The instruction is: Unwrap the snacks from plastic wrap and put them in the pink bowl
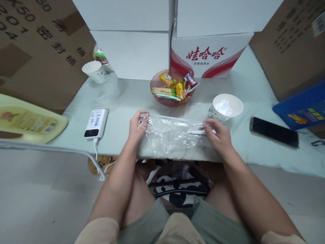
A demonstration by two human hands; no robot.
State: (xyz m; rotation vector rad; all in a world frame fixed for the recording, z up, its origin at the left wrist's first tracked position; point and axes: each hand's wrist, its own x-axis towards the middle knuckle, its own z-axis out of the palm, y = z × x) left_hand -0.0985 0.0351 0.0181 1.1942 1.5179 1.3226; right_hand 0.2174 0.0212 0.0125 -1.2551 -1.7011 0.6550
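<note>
A thin, crinkled sheet of clear plastic film (pixel 170 137) is stretched between my two hands over the table's front edge. My left hand (pixel 137 126) pinches its left upper corner between thumb and fingers. On the other side my right hand (pixel 218 135) has its fingers closed on the right end, where a whitish bunched strip shows. Whether the film is a bag or a single layer I cannot tell. Just behind my right hand stands a paper cup (pixel 216 114) with crumpled clear plastic inside.
Behind the film sits a pink bowl (pixel 172 102) of wrapped snacks. A white power bank (pixel 96 123) with a cable lies left, a phone (pixel 274 132) right. Another paper cup (pixel 94 72), a yellow jug (pixel 33 118), a blue packet (pixel 302 106) and a white carton (pixel 210 56) surround the table.
</note>
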